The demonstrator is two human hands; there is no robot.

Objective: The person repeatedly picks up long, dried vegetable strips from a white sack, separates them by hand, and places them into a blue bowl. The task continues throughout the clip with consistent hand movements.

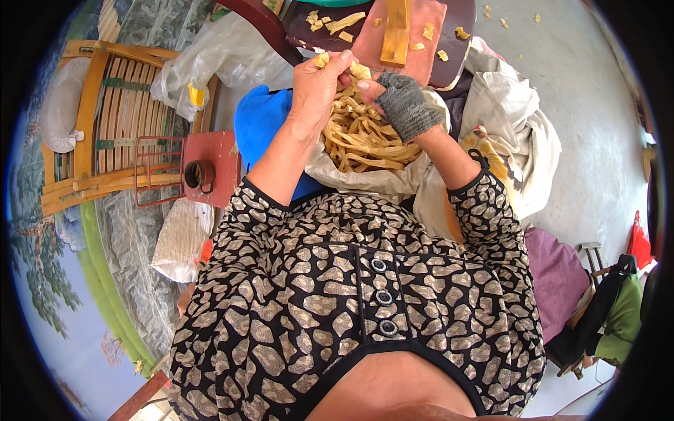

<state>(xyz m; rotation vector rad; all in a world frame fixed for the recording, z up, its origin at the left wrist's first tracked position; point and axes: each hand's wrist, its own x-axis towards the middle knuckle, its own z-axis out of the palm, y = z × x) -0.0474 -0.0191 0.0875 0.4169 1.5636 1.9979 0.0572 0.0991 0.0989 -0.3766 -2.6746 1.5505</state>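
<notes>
My bare left hand [317, 83] pinches a yellow straw-like strip between thumb and fingers. A bit of it [321, 60] sticks out above the fist. My right hand [408, 102] wears a grey fingerless knit glove, its bare thumb and fingers closed on the same strip [360, 71] a short way to the right. Below both hands, a heap of long yellow strips [368, 138] lies coiled and knotted in an open white sack [358, 181] at my lap. The hands partly hide how the held strip joins the heap.
Ahead, a dark chair seat [321, 42] bears yellow scraps, a pink cloth [368, 42] and a wooden tool [396, 34]. To the left are a red stool [224, 158] with a brown mug [199, 175], and a slatted chair [121, 121]. White cloth [500, 105] lies bunched right.
</notes>
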